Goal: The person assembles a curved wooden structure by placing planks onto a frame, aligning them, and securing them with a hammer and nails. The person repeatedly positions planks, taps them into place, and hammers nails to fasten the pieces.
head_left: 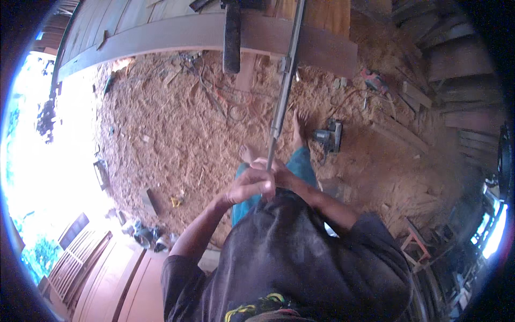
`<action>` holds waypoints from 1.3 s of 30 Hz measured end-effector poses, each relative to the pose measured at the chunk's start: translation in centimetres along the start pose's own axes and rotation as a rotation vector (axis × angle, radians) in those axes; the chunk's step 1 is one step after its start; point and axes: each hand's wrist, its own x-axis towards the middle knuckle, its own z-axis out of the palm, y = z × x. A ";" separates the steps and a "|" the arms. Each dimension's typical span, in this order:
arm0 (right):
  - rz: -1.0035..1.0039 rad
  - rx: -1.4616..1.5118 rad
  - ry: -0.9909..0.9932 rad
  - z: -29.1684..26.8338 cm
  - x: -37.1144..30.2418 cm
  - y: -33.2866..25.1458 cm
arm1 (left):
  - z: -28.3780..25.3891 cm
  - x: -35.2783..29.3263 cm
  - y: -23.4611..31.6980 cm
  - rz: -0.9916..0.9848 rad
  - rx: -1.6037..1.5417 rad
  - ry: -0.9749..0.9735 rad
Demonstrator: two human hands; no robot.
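A long, narrow metal bar clamp (286, 80) runs from the workbench at the top down to my body, with a thin rod at its near end. My left hand (250, 185) is closed around that near end, its thumb lying across the front. Just behind it, my right hand (279, 173) is closed at the same spot, partly hidden by the left hand and the rod. The far part of the clamp lies over a wooden plank edge (188, 33) of the bench and leaves the picture at the top.
A dark block (232, 40) juts over the bench edge. Sawdust covers the floor around my bare feet. To the right lie a dark power tool (328, 136) and a red power tool (374, 80); cables (214, 96) tangle below the bench. Wooden panels (110, 279) stand at lower left.
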 end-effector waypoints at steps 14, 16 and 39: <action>-0.055 0.511 0.215 2.9 0.8 -0.1 | 1.3 1.9 1.2 0.110 0.182 -0.057; -0.127 0.664 0.111 3.9 2.3 0.7 | 3.2 2.4 1.9 0.015 0.328 0.039; -0.268 -0.060 0.829 5.0 -5.7 -8.7 | -4.3 -0.7 -6.0 0.207 0.587 -0.025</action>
